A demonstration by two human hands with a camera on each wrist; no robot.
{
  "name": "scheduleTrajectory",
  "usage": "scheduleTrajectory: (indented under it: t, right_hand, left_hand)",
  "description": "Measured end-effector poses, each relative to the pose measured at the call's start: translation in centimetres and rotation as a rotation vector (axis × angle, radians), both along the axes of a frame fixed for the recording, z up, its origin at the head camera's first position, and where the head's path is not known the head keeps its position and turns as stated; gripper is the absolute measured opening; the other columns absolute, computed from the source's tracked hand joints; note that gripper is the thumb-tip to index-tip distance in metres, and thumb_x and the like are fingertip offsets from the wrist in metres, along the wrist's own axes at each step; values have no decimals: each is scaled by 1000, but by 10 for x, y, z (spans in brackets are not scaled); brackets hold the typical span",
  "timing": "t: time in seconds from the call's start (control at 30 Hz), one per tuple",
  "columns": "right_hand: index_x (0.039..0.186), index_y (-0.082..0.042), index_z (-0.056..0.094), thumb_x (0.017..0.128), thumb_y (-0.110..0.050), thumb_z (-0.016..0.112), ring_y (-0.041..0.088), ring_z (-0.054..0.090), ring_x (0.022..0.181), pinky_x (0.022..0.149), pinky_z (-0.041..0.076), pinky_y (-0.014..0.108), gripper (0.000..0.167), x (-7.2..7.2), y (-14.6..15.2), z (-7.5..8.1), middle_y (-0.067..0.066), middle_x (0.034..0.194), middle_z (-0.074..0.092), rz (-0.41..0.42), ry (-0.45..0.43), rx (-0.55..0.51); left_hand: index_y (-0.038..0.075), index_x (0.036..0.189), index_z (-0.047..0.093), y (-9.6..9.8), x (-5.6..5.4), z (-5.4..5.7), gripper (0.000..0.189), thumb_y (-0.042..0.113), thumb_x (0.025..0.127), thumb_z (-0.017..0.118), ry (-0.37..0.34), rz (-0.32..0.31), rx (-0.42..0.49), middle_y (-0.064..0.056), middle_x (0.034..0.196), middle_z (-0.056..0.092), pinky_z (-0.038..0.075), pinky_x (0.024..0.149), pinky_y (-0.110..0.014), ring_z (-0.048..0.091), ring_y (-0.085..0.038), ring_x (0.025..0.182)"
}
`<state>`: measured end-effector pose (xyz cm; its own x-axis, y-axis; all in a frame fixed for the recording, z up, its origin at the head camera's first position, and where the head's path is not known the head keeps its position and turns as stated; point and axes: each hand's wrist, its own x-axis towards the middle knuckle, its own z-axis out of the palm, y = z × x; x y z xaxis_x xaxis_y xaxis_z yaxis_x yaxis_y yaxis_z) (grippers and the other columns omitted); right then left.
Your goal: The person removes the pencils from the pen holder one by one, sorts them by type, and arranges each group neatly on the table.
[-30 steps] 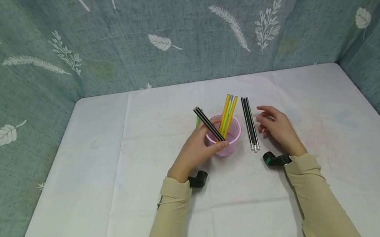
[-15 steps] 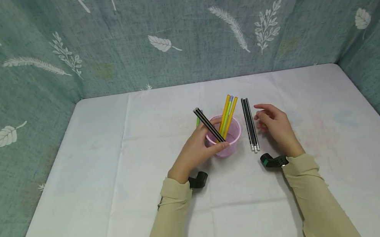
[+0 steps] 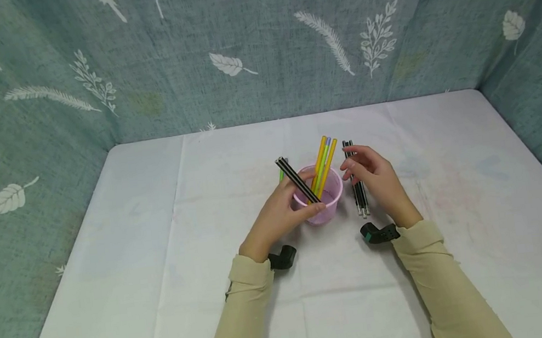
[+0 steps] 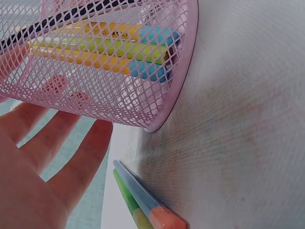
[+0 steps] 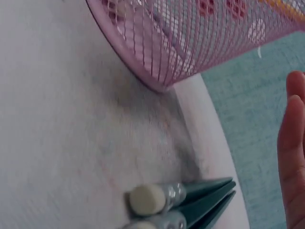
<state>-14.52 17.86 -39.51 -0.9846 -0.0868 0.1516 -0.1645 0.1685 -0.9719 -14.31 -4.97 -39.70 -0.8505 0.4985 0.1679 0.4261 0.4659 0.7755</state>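
My left hand [image 3: 278, 212] holds a pink mesh pencil cup [image 3: 323, 217], thumb at the near rim and fingers round its far left side. Black striped pencils [image 3: 297, 180] lean left out of the cup. Yellow pencils [image 3: 330, 165] and a lime-green one [image 4: 112, 46] lean right inside it. My right hand [image 3: 376, 180] hovers with loosely bent fingers over several black pencils [image 3: 361, 203] lying right of the cup, partly covering them in the head view. Their white erasers [image 5: 147, 199] point toward me in the right wrist view. Nothing shows between the right fingers.
Behind the left hand lie a green pencil [image 4: 125, 193] and a grey-blue one with an orange end [image 4: 140, 191]. A white cloth [image 3: 191, 309] covers the table. A green leaf-patterned curtain [image 3: 264, 54] stands along the back and sides.
My right hand has moved left from beside the loose black pencils to over them, toward the cup. The left hand and cup have stayed in place.
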Motion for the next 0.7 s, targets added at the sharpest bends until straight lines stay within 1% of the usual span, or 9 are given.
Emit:
scheduleTrajectory:
  t: [0.03, 0.1, 0.17, 0.23, 0.3, 0.43, 0.5, 0.57, 0.7]
  right_hand:
    - [126, -12, 46, 90, -27, 52, 25, 55, 88, 73, 48, 36, 39, 3, -3, 5, 11, 102, 56, 22, -9, 2]
    - [128, -12, 44, 91, -27, 52, 23, 54, 98, 80, 46, 38, 41, 8, -8, 15, 11, 108, 55, 63, -28, 18]
    - [131, -10, 41, 91, -24, 51, 24, 49, 107, 87, 41, 40, 43, 13, -13, 22, 12, 117, 51, 109, -41, 31]
    - [133, -11, 39, 91, -23, 51, 23, 44, 114, 93, 36, 42, 45, 16, -18, 28, 11, 124, 48, 147, -57, 56]
    - [135, -12, 36, 91, -20, 50, 22, 39, 120, 96, 33, 42, 46, 16, -20, 30, 9, 130, 43, 193, -62, 81]
    - [138, -14, 30, 90, -17, 52, 23, 34, 123, 97, 31, 44, 53, 14, -24, 27, 6, 138, 34, 272, -74, 99]
    - [139, -15, 29, 89, -18, 53, 23, 33, 124, 98, 30, 44, 55, 12, -24, 22, 5, 140, 31, 296, -85, 96]
    - [139, -19, 27, 89, -18, 54, 20, 31, 126, 99, 29, 44, 57, 10, -23, 15, 1, 142, 27, 310, -98, 97]
    - [138, -29, 27, 89, -20, 55, 10, 27, 127, 102, 25, 40, 57, 4, -21, 3, -10, 142, 24, 319, -98, 103]
  left_hand:
    - [39, 129, 41, 0, 1, 0, 62, 54, 74, 63, 1, 1, -5, 9, 121, 44, 42, 76, -30, 49, -4, 85]
    - [37, 128, 43, -1, 2, 0, 60, 55, 74, 63, 2, 5, -13, 12, 125, 41, 42, 81, -31, 49, -4, 94]
    - [37, 126, 46, -1, 2, 0, 59, 57, 73, 62, 0, 17, -26, 13, 130, 37, 39, 88, -33, 46, -5, 105]
    - [36, 125, 48, -1, 2, 0, 57, 57, 73, 61, -5, 18, -28, 13, 133, 36, 34, 94, -36, 40, -6, 114]
    - [36, 124, 49, -1, 1, 0, 56, 57, 73, 61, -18, 11, -17, 14, 133, 36, 34, 94, -37, 41, -7, 114]
    - [32, 125, 50, -1, -1, 0, 54, 51, 75, 63, -28, -31, 27, 15, 133, 38, 35, 94, -37, 45, -11, 110]
    - [31, 125, 50, -1, -1, 0, 55, 49, 76, 64, -27, -43, 35, 13, 133, 39, 36, 93, -37, 47, -13, 109]
    - [30, 126, 50, -1, -1, 0, 55, 48, 76, 64, -24, -51, 34, 12, 133, 40, 36, 93, -37, 47, -14, 109]
    - [30, 126, 49, -1, -1, 0, 56, 50, 76, 63, -13, -42, 22, 11, 132, 41, 35, 94, -38, 46, -14, 110]
